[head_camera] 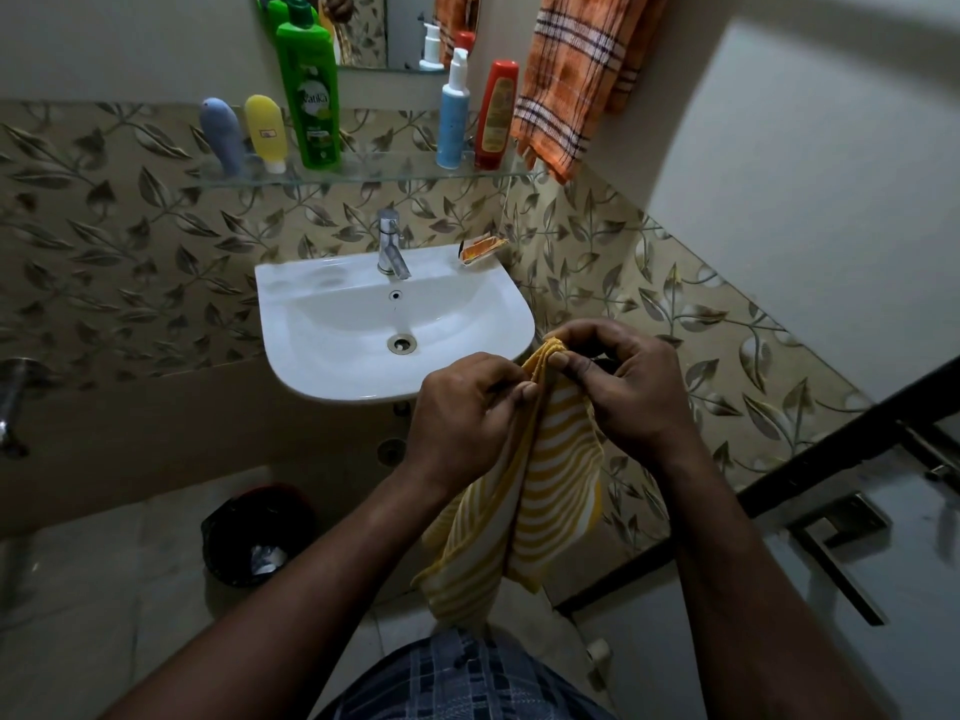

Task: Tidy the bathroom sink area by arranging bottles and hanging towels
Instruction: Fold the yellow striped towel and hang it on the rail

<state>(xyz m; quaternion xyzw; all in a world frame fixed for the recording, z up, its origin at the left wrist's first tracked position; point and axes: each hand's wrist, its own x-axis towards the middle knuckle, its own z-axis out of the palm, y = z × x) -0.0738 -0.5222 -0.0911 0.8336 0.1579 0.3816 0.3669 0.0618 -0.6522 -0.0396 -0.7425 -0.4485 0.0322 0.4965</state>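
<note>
A yellow and white striped towel hangs folded from both my hands, in front of the sink's right edge. My left hand pinches its top edge from the left. My right hand grips the same bunched top from the right. An orange checked towel hangs on the wall at the upper right. On the glass shelf stand a blue-grey tube, a yellow tube, a tall green bottle, a blue and white pump bottle and a red bottle.
The white sink with its chrome tap sits below the shelf. A soap dish is fixed at the sink's back right. A black bin stands on the floor. A door with a metal handle is at right.
</note>
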